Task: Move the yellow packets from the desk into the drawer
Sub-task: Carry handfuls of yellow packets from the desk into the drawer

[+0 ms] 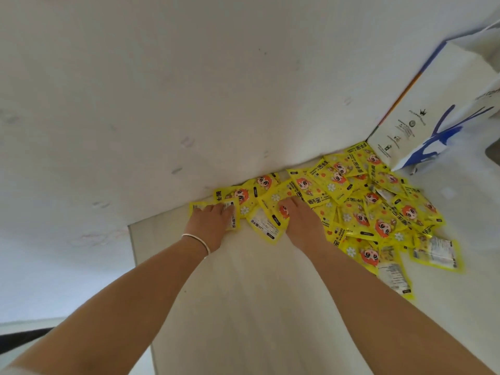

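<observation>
Head view: both my hands reach into the yellow packets (351,209) heaped on the table (230,293) against the wall, left hand (211,223) fingers curled on one edge packet, right hand (300,220) fingers flat on the pile, probably gathering; drawer not in view, white bag (433,104) contents hidden.

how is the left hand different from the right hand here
The left hand wears a thin silver bracelet at the wrist; the right hand has a bare wrist. The left hand rests on a packet at the pile's left end, near the desk edge, while the right hand lies further in, on the yellow packets of the main heap. Both lie palm down on packets, close to the wall.
</observation>
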